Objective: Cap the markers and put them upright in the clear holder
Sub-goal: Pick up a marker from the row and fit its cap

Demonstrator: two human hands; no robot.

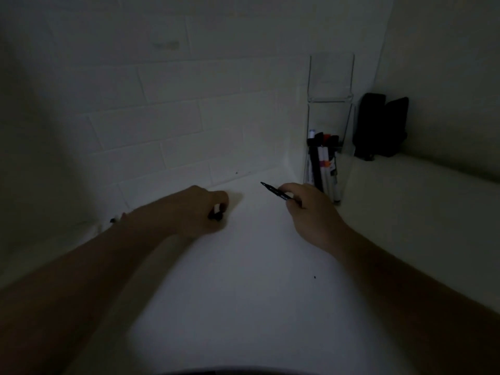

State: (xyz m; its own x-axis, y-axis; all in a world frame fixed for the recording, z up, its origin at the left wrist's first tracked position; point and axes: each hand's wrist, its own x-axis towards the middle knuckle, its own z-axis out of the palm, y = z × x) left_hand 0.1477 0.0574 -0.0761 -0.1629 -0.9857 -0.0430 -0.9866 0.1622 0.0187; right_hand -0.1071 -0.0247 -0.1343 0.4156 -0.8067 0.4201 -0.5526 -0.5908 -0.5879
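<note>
The scene is dim. My right hand (308, 209) grips a black uncapped marker (274, 190), its tip pointing up and to the left. My left hand (200, 211) rests on the white surface with its fingers curled round a small black cap (216, 214). A clear holder (328, 158) stands at the back right, just behind my right hand. Several capped markers (323, 161) stand upright inside it. Another small dark piece (113, 220) lies by my left forearm near the wall; what it is cannot be made out.
A white tiled wall (176, 109) runs along the back of the white countertop (243, 280). Two black erasers (381, 125) lean in the corner right of the holder. A side wall closes off the right.
</note>
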